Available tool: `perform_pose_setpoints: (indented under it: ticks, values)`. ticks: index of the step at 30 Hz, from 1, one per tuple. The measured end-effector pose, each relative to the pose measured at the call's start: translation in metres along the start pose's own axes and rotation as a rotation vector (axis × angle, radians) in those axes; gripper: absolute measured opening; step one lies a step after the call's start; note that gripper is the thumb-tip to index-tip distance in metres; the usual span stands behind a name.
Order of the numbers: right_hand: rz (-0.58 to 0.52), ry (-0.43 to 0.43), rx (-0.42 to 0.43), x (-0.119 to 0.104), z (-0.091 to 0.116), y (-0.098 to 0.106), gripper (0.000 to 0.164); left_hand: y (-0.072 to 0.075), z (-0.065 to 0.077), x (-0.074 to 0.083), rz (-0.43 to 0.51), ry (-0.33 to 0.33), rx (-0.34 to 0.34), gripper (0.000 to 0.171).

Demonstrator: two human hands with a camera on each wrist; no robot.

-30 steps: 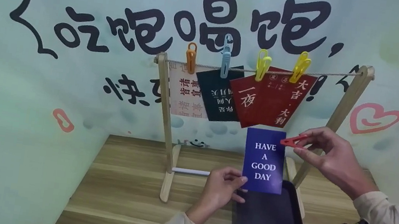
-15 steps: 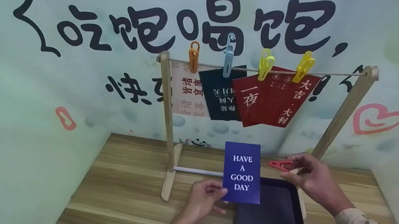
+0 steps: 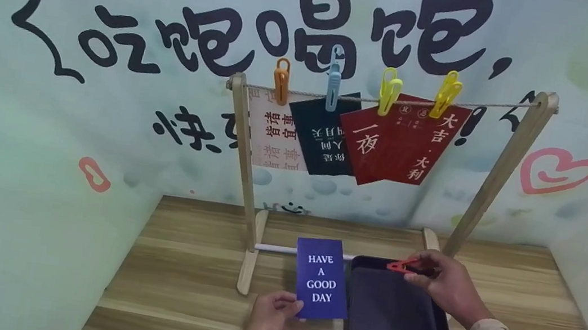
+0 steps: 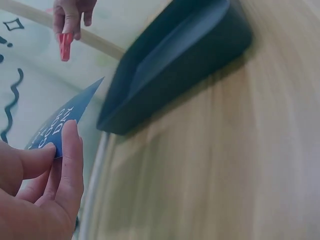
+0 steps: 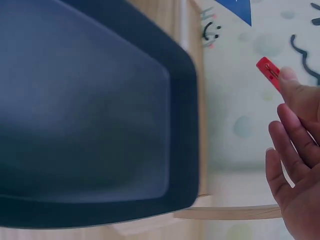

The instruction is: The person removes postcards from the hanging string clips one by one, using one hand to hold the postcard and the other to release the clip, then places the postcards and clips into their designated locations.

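My left hand (image 3: pixel 272 316) pinches the lower left corner of a blue card (image 3: pixel 321 276) lettered "HAVE A GOOD DAY", held upright left of the dark tray. Thumb and fingers on the card's corner show in the left wrist view, where the card (image 4: pixel 70 117) bends slightly. Over the tray's far right end, my right hand (image 3: pixel 448 285) pinches a red clothespin (image 3: pixel 401 266); the right wrist view shows the clothespin (image 5: pixel 270 72) between thumb and finger. Card and clothespin are apart. Above, several cards hang from a cord, among them a dark green card (image 3: pixel 326 135) and a red card (image 3: pixel 422 142).
A wooden rack with a left post (image 3: pixel 243 158) and a right post (image 3: pixel 500 175) carries the cord. Orange (image 3: pixel 281 81), blue and yellow clothespins grip it. The dark tray (image 3: pixel 397 326) lies on the wood-grain table (image 3: pixel 173 263). A printed backdrop (image 3: pixel 77 131) stands behind.
Both hands have come down and to the left, away from the cord. The blue card and the red clothespin moved with them, and the gap between the two has widened.
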State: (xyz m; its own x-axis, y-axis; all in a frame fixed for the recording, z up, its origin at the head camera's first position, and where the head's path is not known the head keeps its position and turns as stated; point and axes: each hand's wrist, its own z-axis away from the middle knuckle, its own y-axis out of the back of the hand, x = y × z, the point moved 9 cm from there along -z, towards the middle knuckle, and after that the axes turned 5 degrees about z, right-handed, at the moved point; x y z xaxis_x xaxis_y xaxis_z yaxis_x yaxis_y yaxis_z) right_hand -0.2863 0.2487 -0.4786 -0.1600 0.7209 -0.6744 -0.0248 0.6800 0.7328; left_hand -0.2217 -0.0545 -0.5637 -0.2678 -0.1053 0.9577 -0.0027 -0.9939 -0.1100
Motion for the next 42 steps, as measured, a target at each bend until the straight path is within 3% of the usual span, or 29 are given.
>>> perform_pose_setpoints:
  ticks: [14, 20, 26, 33, 40, 42]
  values:
    - [0.049, -0.068, 0.013, 0.033, -0.003, -0.042, 0.026, 0.028, 0.001, -0.044, -0.082, 0.079, 0.034, 0.024]
    - [0.044, -0.101, -0.012, 0.043, -0.004, -0.061, 0.024, 0.028, 0.002, -0.054, -0.106, 0.115, 0.038, 0.021]
    - [0.071, -0.148, -0.008, 0.054, -0.004, -0.065, 0.027, 0.028, 0.002, -0.061, -0.169, 0.156, 0.050, 0.018]
    - [0.120, -0.154, -0.002, 0.065, -0.004, -0.069, 0.034, 0.034, 0.006, -0.062, -0.344, 0.169, 0.187, 0.015]
    - [0.411, -0.028, 0.044, 0.057, -0.003, -0.072, 0.032, 0.036, 0.010, -0.056, -0.485, 0.138, 0.304, 0.017]
    - [0.452, 0.001, 0.060, 0.053, -0.003, -0.073, 0.031, 0.036, 0.011, -0.055, -0.509, 0.124, 0.338, 0.019]
